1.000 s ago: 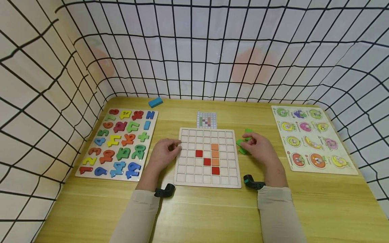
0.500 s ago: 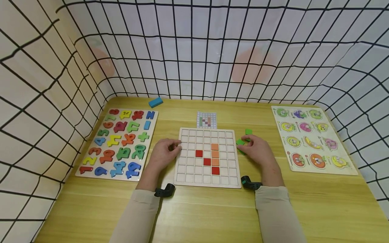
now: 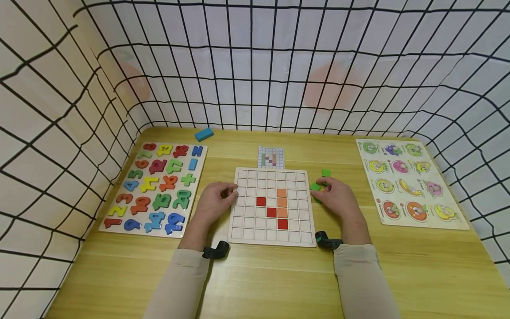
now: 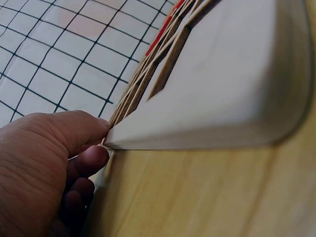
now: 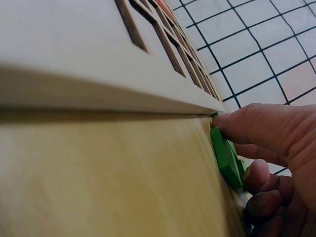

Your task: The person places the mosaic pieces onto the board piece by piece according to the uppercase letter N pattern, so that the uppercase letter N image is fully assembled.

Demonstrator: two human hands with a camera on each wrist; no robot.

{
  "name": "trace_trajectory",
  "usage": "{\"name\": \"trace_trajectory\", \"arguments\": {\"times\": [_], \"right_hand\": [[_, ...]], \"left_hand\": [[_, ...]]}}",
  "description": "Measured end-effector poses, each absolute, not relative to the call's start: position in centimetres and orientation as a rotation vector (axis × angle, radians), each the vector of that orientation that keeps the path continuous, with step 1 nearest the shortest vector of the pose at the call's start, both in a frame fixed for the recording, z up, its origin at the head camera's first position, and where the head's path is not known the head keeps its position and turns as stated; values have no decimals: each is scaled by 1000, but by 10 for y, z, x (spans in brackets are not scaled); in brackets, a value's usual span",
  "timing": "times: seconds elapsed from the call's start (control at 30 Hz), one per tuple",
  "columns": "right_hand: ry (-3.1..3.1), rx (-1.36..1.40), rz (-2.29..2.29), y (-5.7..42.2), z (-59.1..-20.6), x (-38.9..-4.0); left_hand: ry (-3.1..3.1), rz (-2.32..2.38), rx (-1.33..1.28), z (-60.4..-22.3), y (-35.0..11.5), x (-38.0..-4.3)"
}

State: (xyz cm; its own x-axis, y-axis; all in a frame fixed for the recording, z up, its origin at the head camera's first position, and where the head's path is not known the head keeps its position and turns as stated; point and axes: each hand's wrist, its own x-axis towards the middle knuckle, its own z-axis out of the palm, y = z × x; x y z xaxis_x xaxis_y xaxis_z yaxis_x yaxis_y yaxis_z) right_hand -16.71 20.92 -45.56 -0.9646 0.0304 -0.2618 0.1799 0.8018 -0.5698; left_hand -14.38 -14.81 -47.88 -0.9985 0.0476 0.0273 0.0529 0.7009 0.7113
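A pale wooden grid board (image 3: 255,235) lies in the middle of the table, with several red tiles (image 3: 271,212) and orange tiles (image 3: 282,202) in its cells. My left hand (image 3: 214,201) is at the board's left edge; in the left wrist view its thumb and forefinger pinch that edge. At the board's right side my right hand (image 3: 340,198) has its fingers curled among several loose green tiles (image 3: 326,173). In the right wrist view the thumb and forefinger are on a green tile (image 5: 225,155), partly covering the pieces behind it.
A patterned grid card (image 3: 271,157) lies just behind the board. A number puzzle (image 3: 159,188) is at the left, with a blue block (image 3: 204,134) beyond it. A fruit puzzle board (image 3: 410,186) lies at the right. Black wire mesh (image 3: 251,88) surrounds the table.
My right hand has shifted slightly left and down towards the board, over the loose green tiles, uncovering the farthest one. My left hand has stayed at the board's edge.
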Motion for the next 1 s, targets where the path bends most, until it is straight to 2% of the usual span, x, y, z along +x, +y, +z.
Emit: {"name": "trace_trajectory", "arguments": {"times": [1.0], "right_hand": [[2787,105,-905,211,-457,-166]], "left_hand": [[-2871,-1222,-97,-480,-149,-144]]}}
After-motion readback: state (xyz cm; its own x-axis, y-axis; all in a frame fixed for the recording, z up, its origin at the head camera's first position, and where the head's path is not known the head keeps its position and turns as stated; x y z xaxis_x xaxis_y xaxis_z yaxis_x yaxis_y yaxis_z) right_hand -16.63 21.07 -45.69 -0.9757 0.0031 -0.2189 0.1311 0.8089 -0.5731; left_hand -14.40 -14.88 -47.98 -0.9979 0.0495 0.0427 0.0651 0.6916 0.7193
